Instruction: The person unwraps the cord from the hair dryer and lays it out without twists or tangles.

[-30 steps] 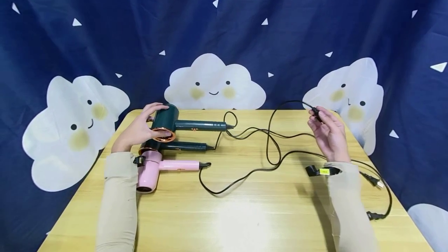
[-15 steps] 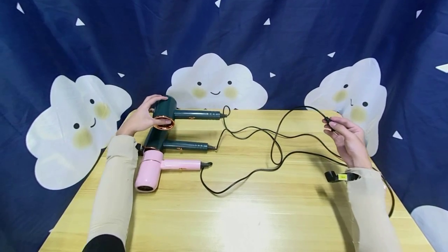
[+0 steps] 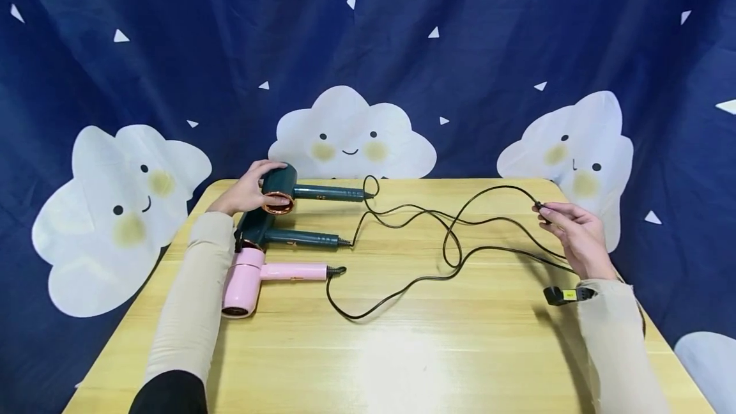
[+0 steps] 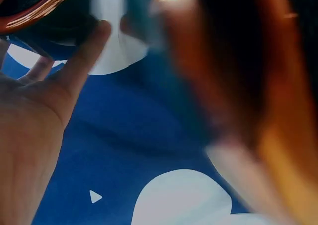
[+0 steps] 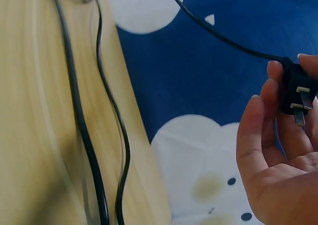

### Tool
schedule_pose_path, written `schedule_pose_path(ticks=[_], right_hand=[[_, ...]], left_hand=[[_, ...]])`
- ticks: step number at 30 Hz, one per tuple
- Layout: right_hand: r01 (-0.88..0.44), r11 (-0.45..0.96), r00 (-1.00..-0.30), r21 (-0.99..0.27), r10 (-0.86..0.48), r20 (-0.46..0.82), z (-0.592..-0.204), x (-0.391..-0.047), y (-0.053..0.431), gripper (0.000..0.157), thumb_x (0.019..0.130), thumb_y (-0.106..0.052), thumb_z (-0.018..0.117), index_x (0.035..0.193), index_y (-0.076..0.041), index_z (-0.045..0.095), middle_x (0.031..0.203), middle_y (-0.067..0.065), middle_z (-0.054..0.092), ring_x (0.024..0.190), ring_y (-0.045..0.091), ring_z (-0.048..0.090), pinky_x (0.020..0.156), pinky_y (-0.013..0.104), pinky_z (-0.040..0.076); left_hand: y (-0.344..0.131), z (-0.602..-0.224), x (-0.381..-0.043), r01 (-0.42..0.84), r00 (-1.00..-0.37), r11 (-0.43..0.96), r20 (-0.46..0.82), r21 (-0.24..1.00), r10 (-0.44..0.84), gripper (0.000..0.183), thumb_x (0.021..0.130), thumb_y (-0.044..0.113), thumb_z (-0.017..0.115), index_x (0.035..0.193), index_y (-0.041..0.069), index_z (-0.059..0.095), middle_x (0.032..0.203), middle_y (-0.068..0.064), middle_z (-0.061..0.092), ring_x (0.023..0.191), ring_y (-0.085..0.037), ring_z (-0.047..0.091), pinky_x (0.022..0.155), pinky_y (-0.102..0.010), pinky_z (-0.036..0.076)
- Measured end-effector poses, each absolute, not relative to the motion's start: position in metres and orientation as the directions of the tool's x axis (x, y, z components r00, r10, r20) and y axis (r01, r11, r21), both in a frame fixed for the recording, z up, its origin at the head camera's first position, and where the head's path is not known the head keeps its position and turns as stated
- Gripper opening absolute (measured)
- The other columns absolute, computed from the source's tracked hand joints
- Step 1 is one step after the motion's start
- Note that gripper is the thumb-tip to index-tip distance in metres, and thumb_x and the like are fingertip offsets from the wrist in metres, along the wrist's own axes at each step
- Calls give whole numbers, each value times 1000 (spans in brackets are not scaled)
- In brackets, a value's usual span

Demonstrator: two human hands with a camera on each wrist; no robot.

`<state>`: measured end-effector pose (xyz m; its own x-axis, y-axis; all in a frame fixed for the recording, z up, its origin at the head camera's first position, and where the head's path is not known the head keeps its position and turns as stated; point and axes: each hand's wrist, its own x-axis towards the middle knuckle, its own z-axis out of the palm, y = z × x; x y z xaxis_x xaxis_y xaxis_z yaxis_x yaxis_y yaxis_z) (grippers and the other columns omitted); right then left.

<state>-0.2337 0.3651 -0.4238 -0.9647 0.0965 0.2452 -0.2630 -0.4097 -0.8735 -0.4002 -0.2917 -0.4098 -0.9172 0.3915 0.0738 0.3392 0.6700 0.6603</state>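
My left hand [image 3: 244,193] grips the barrel of the farthest dark green hair dryer [image 3: 330,193], thumb at its copper-rimmed opening. In the left wrist view that copper rim [image 4: 39,11] shows at the top left. A second dark green hair dryer [image 3: 305,239] lies just nearer, its barrel partly behind the left arm. Nearest of the row is a pink hair dryer [image 3: 241,286]. At the right, my right hand [image 3: 583,241] pinches a black two-prong plug [image 5: 297,93] between thumb and fingers, raised over the table, with its cord [image 3: 494,188] arching leftward.
Black cords [image 3: 414,281] loop and cross over the middle and right of the wooden table [image 3: 322,363]. Behind the table hangs a blue curtain [image 3: 489,37] with white clouds. A small black wrist camera [image 3: 554,296] sits by the right cuff.
The left hand has shifted the far green hair dryer back and slightly right, uncovering more of the second one. The right hand has carried the plug rightward and a little lower, drawing its cord along.
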Motion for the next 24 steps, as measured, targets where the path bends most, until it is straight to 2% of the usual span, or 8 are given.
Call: schedule_pose_path(ticks=[4,8,13,19,21,24], right_hand=[[-276,-389,-959,-879,174,224,-425,-229,378,22,95,16,60,103,5,77,97,8,82,84,14,78,74,25,62],[-305,-380,-926,-873,333,179,-425,-224,389,19,89,19,66,97,7,78,89,8,82,73,14,77,66,24,62],[-415,-386,-803,-824,581,132,-417,-219,396,18,81,25,70,91,12,77,77,12,79,59,17,74,54,25,59],[-605,-251,-612,-755,753,240,-399,-215,400,28,69,28,78,96,22,71,72,15,77,55,19,72,51,24,57],[-631,-216,-582,-745,767,270,-395,-213,401,30,67,29,79,96,23,70,71,15,77,54,19,72,51,24,57],[-587,-170,-584,-792,766,269,-395,-207,403,27,67,27,79,92,20,73,68,12,76,52,17,71,51,21,57]], left_hand=[[-295,-414,-400,350,-912,686,64,638,406,88,81,29,90,156,19,44,164,-23,21,142,-47,34,113,-70,35],[-297,-420,-399,330,-917,711,31,621,398,89,82,31,89,157,20,42,164,-24,19,146,-48,29,115,-72,31],[-294,-423,-397,334,-908,712,8,618,419,90,84,31,88,159,20,40,164,-25,17,142,-49,33,114,-70,34],[-294,-426,-395,350,-901,726,2,592,433,90,84,31,88,159,16,40,163,-28,18,140,-50,35,113,-69,35],[-296,-429,-394,351,-901,736,-4,579,433,90,84,32,87,159,16,40,162,-29,19,141,-51,35,113,-70,35],[-300,-434,-393,349,-902,747,-14,566,431,91,84,35,87,159,17,40,162,-29,20,142,-51,35,114,-71,33]])
